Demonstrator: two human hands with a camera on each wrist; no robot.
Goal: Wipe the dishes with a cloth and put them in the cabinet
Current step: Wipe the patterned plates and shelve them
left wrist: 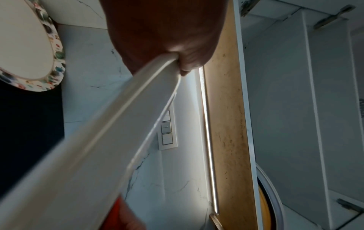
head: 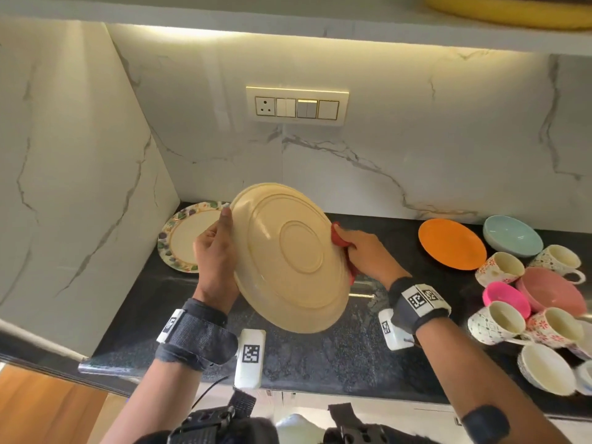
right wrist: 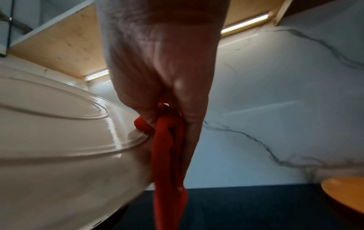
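A large cream plate [head: 288,257] is held tilted above the black counter, its underside facing me. My left hand [head: 214,251] grips its left rim, thumb on the underside; the left wrist view shows the cream plate [left wrist: 110,140] edge-on, pinched by that left hand [left wrist: 177,57]. My right hand [head: 365,254] holds a red cloth [head: 340,240] bunched against the plate's right rim. In the right wrist view the red cloth [right wrist: 169,147] hangs from the right hand [right wrist: 173,109], touching the cream plate [right wrist: 59,140]. The plate's upper face is hidden.
A floral-rimmed plate [head: 182,238] lies on the counter [head: 320,357] at the back left. To the right sit an orange plate [head: 451,243], a pale blue bowl [head: 512,240], pink bowls [head: 551,290] and several patterned cups [head: 499,322]. A shelf [head: 288,14] overhangs above.
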